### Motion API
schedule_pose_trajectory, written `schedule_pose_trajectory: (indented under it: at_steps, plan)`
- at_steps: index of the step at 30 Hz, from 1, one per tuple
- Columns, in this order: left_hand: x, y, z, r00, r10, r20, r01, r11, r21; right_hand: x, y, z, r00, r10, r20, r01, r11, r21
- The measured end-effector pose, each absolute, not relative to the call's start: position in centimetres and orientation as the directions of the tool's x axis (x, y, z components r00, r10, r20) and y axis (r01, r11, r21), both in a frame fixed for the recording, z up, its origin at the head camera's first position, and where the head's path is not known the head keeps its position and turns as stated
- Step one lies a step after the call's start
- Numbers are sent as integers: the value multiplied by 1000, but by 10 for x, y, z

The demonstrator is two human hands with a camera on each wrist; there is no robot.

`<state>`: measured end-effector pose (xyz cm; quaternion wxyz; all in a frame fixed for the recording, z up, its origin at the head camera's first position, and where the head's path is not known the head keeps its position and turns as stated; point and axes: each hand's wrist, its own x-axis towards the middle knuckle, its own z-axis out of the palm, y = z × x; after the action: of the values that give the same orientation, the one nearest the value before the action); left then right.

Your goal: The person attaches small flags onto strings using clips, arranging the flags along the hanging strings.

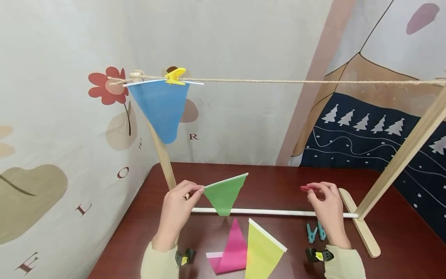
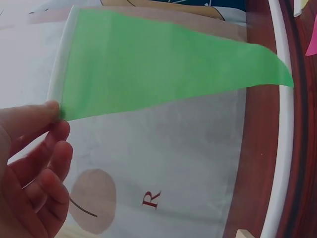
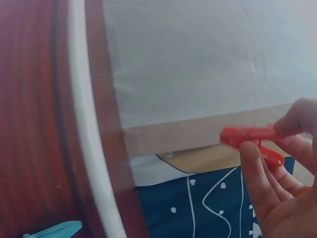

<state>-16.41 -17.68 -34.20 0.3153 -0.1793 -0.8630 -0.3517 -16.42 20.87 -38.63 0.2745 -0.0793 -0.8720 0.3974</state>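
My left hand (image 1: 177, 209) pinches the white-edged top corner of a green pennant flag (image 1: 225, 193), which hangs in the air over the table. In the left wrist view the green flag (image 2: 158, 67) spreads out from thumb and forefinger, its narrow tip toward the white rod. On the right side, my right hand (image 1: 328, 209) holds a red clothespin (image 1: 306, 188) between thumb and fingers. The right wrist view shows this red clothespin (image 3: 247, 134) side on. Up on the rope (image 1: 258, 81), a yellow clothespin (image 1: 175, 76) clips a blue pennant flag (image 1: 162, 108) near the left post.
A pink flag (image 1: 231, 250), partly folded, and a yellow flag (image 1: 263, 252) lie on the dark red table (image 1: 278, 186). Two teal clothespins (image 1: 311, 233) lie by the right wrist. A white rod (image 1: 271, 212) runs low between the wooden posts; the right post (image 1: 400, 155) leans outward.
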Motion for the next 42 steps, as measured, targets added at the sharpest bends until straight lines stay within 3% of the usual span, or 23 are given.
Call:
schedule_pose_trajectory:
  at_steps: [9, 22, 42]
  plan:
    - [-158, -168, -334, -739, 133, 661, 515, 744, 426, -164, 204, -381, -841, 194, 506, -248, 692, -678]
    - [-161, -166, -313, -632, 190, 751, 592, 744, 310, -165, 197, -360, -830, 83, 552, -346, 698, -626]
    - [-162, -162, -298, -656, 174, 734, 529, 800, 283, -172, 182, -326, -813, -129, 568, -468, 724, -506]
